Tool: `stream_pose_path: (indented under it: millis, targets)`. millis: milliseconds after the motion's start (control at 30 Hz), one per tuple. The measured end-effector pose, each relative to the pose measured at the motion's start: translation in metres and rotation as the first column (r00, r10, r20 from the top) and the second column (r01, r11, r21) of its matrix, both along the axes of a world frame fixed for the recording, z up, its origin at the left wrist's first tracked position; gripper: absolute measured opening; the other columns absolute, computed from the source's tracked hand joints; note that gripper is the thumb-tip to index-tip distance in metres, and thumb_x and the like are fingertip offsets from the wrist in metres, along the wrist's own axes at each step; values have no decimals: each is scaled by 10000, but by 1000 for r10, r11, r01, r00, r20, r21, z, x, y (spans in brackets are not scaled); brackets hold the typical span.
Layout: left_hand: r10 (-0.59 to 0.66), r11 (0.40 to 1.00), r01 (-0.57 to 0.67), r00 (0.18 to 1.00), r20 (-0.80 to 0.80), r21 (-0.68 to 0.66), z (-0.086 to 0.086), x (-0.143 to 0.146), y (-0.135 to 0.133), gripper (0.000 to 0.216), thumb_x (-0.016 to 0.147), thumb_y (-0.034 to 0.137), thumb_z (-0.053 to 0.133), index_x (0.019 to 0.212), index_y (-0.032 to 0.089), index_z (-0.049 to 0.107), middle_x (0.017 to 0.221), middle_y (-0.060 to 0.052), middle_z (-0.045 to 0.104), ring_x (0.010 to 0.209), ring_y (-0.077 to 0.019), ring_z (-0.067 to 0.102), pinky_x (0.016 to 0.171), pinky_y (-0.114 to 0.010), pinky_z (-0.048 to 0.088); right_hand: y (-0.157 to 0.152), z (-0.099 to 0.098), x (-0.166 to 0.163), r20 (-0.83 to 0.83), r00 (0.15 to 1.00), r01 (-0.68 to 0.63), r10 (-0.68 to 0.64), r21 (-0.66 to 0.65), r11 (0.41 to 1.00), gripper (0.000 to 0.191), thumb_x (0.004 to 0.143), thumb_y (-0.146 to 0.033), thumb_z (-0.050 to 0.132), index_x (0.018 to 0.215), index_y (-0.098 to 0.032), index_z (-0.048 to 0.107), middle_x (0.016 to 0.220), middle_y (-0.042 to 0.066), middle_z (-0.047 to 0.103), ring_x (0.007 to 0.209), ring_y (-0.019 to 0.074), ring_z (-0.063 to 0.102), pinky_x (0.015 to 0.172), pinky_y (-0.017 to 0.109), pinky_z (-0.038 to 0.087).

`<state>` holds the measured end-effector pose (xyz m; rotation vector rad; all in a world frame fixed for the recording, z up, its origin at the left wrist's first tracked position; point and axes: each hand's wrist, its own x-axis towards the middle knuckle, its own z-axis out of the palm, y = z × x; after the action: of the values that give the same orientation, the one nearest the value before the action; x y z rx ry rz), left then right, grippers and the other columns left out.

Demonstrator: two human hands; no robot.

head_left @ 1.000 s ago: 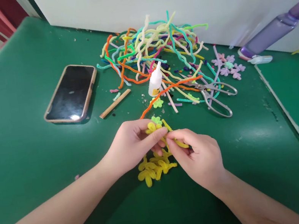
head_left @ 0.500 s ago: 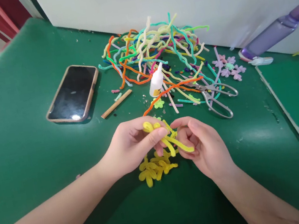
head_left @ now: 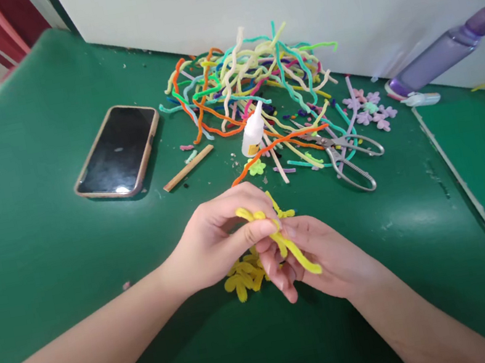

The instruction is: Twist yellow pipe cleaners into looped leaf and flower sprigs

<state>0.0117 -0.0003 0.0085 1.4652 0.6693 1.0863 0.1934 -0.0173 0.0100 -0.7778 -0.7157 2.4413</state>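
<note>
My left hand pinches a yellow pipe cleaner, bent into small loops at its upper end. My right hand is turned palm up just beneath it, fingers curled round the pipe cleaner's loose tail, which sticks out over the palm. Both hands hover above a small heap of finished yellow pipe-cleaner flowers lying on the green table, partly hidden by my hands.
A tangle of coloured pipe cleaners lies at the back by the wall. A white glue bottle, metal scissors, lilac flowers, a wooden stick and a phone sit around it. A purple bottle leans at the right.
My right hand has rolled from palm down to palm up and dropped lower under the pipe cleaner. The left hand shifted slightly right, keeping its pinch; the tail now points down right.
</note>
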Motion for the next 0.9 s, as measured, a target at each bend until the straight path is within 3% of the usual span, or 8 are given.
stream_pose_path:
  millis: [100,333,433,533,600,733,900]
  targets:
    - [-26,999,26,1000,5,-23,1,1,0,74,872,174,611,846,183,679,860,-31,618,792,-116,599,696,-208,509,0,-3,0,-33,999,42,-42,-4,999,216,856,-356,643,812,-145,644,621,-28,612,497,55,575,480,158,505]
    - [-2,996,2,1000,-3,-87,1,2,-2,92,855,119,615,833,169,690,815,-10,624,732,-89,594,640,-172,492,1,-5,1,98,987,122,-128,66,990,215,785,-308,727,705,-149,606,484,-80,499,404,29,432,414,142,374]
    - [51,991,-53,998,-20,-124,1,4,-3,91,840,116,632,810,168,701,771,3,634,701,-80,587,632,-162,487,2,-2,1,144,976,143,-163,138,980,224,815,-306,694,688,-155,588,482,-77,487,409,33,411,422,157,339]
    - [103,980,-109,994,-40,-169,1,4,-2,98,799,84,665,757,162,707,713,21,642,659,-62,573,619,-137,475,1,0,1,243,942,155,-232,298,942,243,834,-310,668,670,-165,562,511,-66,484,446,47,412,448,180,338]
    - [105,968,-109,994,-29,-226,2,4,-1,111,783,75,678,715,158,706,672,34,644,618,-46,568,595,-118,470,-1,2,1,327,887,138,-326,485,864,227,845,-296,655,682,-174,555,544,-62,472,485,55,411,461,184,341]
    - [113,940,-97,993,31,-326,5,4,-1,113,768,79,696,688,157,712,638,44,656,577,-33,570,557,-98,473,-6,6,2,385,765,-17,-515,813,583,112,870,-209,617,771,-197,566,660,-46,531,583,67,469,535,192,391]
    - [74,913,-31,993,90,-406,2,3,0,127,813,135,673,695,160,714,610,35,655,553,-45,588,550,-123,495,-5,7,2,294,674,-232,-678,955,183,85,859,-101,588,844,-184,594,770,-7,663,712,95,588,667,217,449]
